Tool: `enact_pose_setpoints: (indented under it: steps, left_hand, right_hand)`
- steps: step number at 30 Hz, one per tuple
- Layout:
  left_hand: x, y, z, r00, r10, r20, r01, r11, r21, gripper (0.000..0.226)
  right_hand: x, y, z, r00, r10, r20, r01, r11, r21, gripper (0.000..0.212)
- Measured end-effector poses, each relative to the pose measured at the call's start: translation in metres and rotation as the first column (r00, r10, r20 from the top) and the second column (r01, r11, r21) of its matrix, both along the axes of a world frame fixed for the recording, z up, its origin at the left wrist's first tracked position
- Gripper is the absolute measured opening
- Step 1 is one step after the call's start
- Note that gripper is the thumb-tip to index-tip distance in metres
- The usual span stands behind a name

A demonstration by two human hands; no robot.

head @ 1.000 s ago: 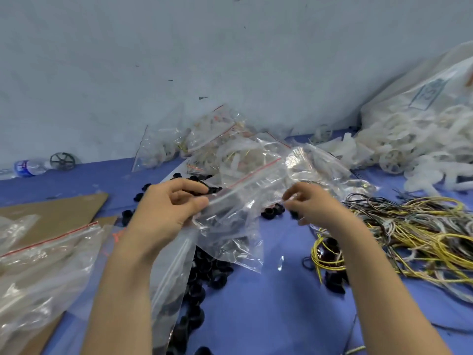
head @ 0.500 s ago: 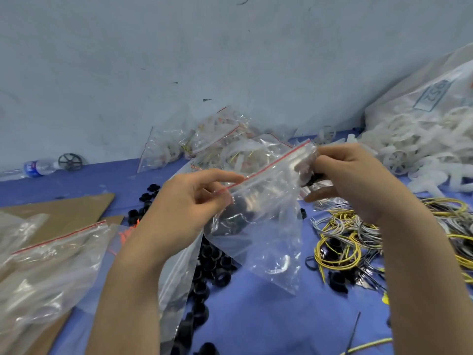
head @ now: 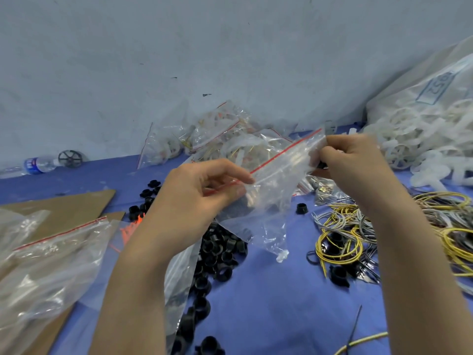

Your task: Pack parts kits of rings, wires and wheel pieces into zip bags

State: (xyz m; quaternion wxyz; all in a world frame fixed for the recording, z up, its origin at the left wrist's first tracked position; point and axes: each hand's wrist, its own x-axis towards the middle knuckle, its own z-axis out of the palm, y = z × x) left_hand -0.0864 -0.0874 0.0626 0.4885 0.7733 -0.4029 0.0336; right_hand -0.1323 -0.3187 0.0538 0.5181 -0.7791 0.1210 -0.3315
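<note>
I hold a clear zip bag [head: 268, 201] with a red seal line in the air above the blue table. My left hand [head: 194, 198] pinches the seal's left end between thumb and fingers. My right hand [head: 358, 165] grips the right end, with something small and black partly hidden at its fingers. Black rings [head: 217, 254] lie heaped below the bag. Coiled yellow and grey wires [head: 340, 239] lie at the right. White wheel pieces [head: 419, 139] are piled at the far right.
Filled zip bags [head: 222, 142] are stacked against the wall. A large clear bag [head: 48, 265] lies at the left over cardboard [head: 64, 208]. A water bottle [head: 35, 165] and a dark wheel [head: 70, 158] sit by the wall. A black cable tie [head: 354, 326] lies near the front.
My right hand rose from the wires to the bag's right end and grips it. The bag now hangs stretched between both hands, held a little higher.
</note>
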Motion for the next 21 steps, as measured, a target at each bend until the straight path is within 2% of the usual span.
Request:
enact_pose_setpoints:
  steps: [6, 9, 14, 18, 20, 21]
  left_hand:
    - [-0.003, 0.000, 0.001, 0.993, -0.094, -0.073, 0.099, 0.993, 0.063, 0.015]
    - [-0.006, -0.002, 0.002, 0.991, -0.118, -0.061, 0.126, 0.982, 0.138, 0.006]
    - [-0.021, -0.005, 0.010, 0.955, -0.292, -0.044, 0.294, 0.927, 0.233, 0.025]
    - [-0.027, -0.003, 0.011, 0.913, -0.383, -0.139, 0.403, 0.899, 0.170, 0.023]
    - [-0.028, -0.002, 0.012, 0.914, -0.376, -0.152, 0.398, 0.903, 0.158, 0.031]
    - [-0.028, -0.003, 0.013, 0.918, -0.371, -0.142, 0.391, 0.908, 0.154, 0.032]
  right_hand:
    - [0.003, -0.001, -0.003, 0.999, -0.034, -0.030, 0.033, 0.999, -0.013, 0.031]
    - [0.005, 0.001, -0.005, 0.994, -0.091, -0.064, 0.085, 0.992, -0.093, 0.029]
    - [0.012, 0.005, -0.011, 0.974, -0.213, -0.075, 0.190, 0.954, -0.232, 0.033]
    - [0.013, -0.005, -0.012, 0.976, -0.207, -0.071, 0.201, 0.976, -0.086, 0.028]
    - [0.009, -0.006, -0.006, 0.979, -0.202, 0.026, 0.201, 0.979, 0.045, 0.029]
    - [0.004, -0.002, 0.000, 0.980, -0.165, 0.113, 0.148, 0.979, 0.142, 0.030]
